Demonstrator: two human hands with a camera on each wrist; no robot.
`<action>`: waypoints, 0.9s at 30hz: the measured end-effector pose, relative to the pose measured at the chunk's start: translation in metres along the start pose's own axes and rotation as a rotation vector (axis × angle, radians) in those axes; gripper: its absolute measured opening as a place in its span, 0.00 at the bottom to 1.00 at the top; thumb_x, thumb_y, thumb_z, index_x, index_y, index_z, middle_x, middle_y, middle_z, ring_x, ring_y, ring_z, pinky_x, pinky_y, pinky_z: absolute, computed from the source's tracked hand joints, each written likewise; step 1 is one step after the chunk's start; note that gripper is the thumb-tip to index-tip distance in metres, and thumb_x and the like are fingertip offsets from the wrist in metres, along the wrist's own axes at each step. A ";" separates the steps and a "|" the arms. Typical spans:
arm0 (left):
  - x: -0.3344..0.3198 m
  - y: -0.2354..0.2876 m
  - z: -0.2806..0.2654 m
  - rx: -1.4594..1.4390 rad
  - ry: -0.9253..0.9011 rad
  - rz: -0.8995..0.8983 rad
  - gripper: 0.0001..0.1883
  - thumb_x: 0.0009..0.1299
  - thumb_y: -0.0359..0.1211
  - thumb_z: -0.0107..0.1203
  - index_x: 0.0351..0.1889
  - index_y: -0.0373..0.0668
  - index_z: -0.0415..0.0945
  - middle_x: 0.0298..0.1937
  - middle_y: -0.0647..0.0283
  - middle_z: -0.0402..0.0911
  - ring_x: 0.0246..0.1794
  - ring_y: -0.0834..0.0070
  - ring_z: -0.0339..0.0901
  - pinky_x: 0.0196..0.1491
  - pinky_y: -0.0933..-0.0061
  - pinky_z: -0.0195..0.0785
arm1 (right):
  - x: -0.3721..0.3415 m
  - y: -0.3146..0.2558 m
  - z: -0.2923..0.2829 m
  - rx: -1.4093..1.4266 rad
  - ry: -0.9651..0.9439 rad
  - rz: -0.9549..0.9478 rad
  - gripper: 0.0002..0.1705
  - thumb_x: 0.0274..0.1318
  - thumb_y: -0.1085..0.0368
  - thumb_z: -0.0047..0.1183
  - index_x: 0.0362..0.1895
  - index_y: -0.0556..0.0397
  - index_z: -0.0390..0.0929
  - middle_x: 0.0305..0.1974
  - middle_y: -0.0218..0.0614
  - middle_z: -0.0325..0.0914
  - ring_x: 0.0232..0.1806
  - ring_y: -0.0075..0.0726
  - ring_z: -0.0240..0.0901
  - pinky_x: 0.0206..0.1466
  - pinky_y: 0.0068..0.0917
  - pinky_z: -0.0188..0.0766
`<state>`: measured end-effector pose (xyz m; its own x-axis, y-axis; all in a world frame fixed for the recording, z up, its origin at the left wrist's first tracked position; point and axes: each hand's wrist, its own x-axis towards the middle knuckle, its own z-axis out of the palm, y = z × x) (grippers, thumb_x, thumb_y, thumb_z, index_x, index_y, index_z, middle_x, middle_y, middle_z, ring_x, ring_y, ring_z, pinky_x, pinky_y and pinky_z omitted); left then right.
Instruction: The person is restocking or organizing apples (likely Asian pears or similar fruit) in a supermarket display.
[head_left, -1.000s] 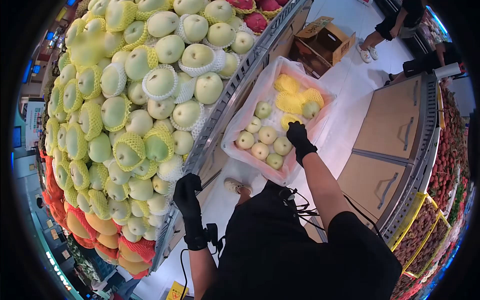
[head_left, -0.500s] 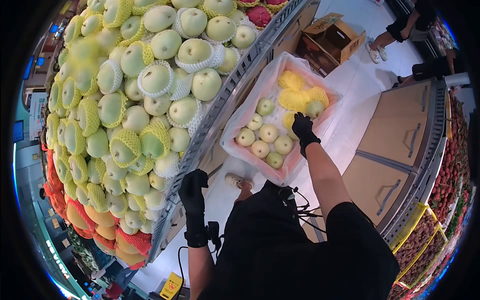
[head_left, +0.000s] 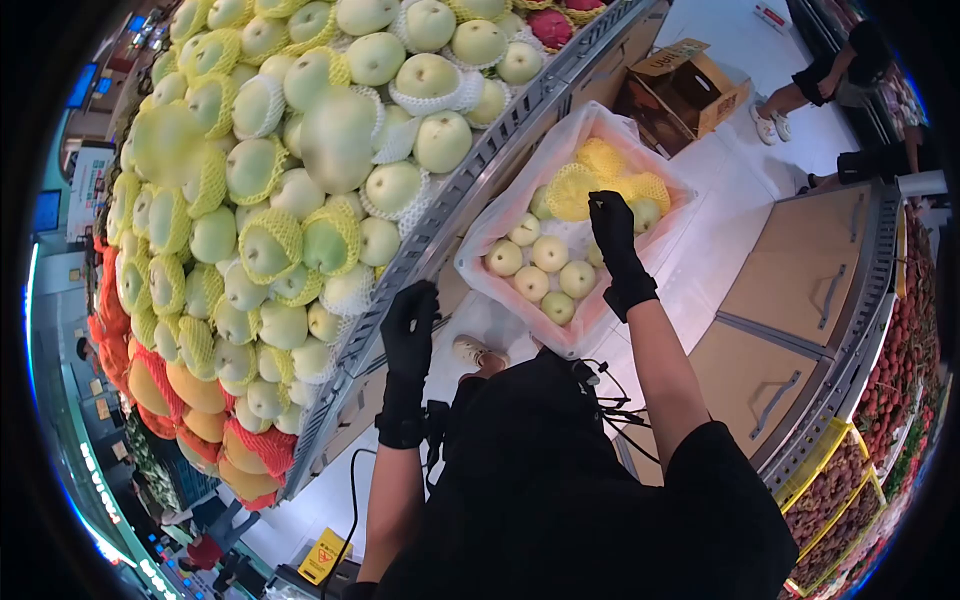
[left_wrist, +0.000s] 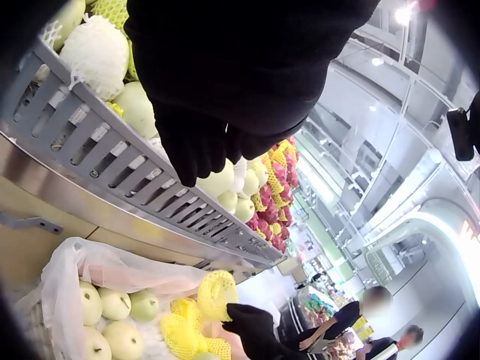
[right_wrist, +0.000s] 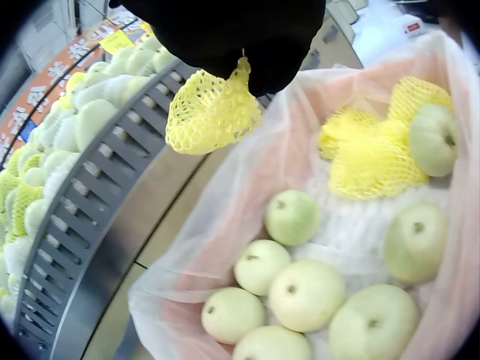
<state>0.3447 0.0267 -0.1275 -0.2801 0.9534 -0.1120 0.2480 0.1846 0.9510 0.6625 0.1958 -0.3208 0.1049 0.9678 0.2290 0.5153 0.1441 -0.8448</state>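
Note:
My right hand [head_left: 612,235], in a black glove, pinches a yellow foam net sleeve [right_wrist: 206,116] by its gathered end. The sleeve hangs empty over the crate [head_left: 525,185], which has a pink and white plastic liner. Several pale green melons [head_left: 549,253] lie bare inside. More yellow foam nets [right_wrist: 375,157] are heaped at the crate's far end, next to another melon [right_wrist: 433,140]. Near the display's front edge, my black-gloved left hand [head_left: 408,335] holds nothing, its fingers loosely curled.
Melons in white and yellow nets [head_left: 265,245] are piled on the display behind a grey slatted rail [right_wrist: 97,172]. An open cardboard box [head_left: 680,95] stands beyond the crate. Wooden cabinets [head_left: 800,260] line the right side, and a person [head_left: 835,70] stands farther back.
My right hand has lifted the yellow foam net from the melons toward the crate's far left side. The left hand has shifted up and slightly right in the head view.

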 end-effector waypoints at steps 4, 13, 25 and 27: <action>0.007 0.005 0.008 0.060 -0.026 0.041 0.15 0.73 0.26 0.53 0.57 0.38 0.76 0.55 0.58 0.80 0.55 0.72 0.77 0.54 0.70 0.73 | 0.008 -0.081 0.003 0.118 -0.089 -0.064 0.09 0.54 0.75 0.56 0.40 0.55 0.81 0.39 0.42 0.81 0.40 0.44 0.79 0.45 0.34 0.75; 0.017 0.023 0.008 0.491 -0.072 0.420 0.24 0.73 0.32 0.55 0.68 0.52 0.70 0.74 0.44 0.57 0.77 0.55 0.51 0.73 0.59 0.47 | -0.020 -0.198 0.025 0.342 -0.399 -0.320 0.16 0.53 0.77 0.49 0.46 0.54 0.79 0.42 0.42 0.77 0.43 0.47 0.76 0.47 0.34 0.74; 0.012 0.000 -0.033 0.601 0.322 0.205 0.11 0.63 0.27 0.59 0.43 0.41 0.84 0.57 0.47 0.78 0.53 0.56 0.80 0.51 0.64 0.75 | -0.042 -0.248 0.047 0.146 -0.474 -0.593 0.19 0.45 0.77 0.48 0.44 0.54 0.81 0.41 0.47 0.77 0.43 0.52 0.74 0.49 0.42 0.72; 0.010 -0.003 -0.039 0.632 0.310 0.254 0.11 0.62 0.26 0.58 0.43 0.42 0.84 0.58 0.47 0.78 0.54 0.56 0.79 0.52 0.65 0.74 | -0.043 -0.249 0.054 0.093 -0.459 -0.620 0.20 0.44 0.77 0.48 0.44 0.54 0.81 0.41 0.48 0.77 0.43 0.53 0.74 0.49 0.42 0.71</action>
<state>0.3048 0.0262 -0.1198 -0.3688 0.8911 0.2645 0.7992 0.1587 0.5797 0.4836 0.1289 -0.1460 -0.5525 0.6901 0.4674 0.2889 0.6845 -0.6693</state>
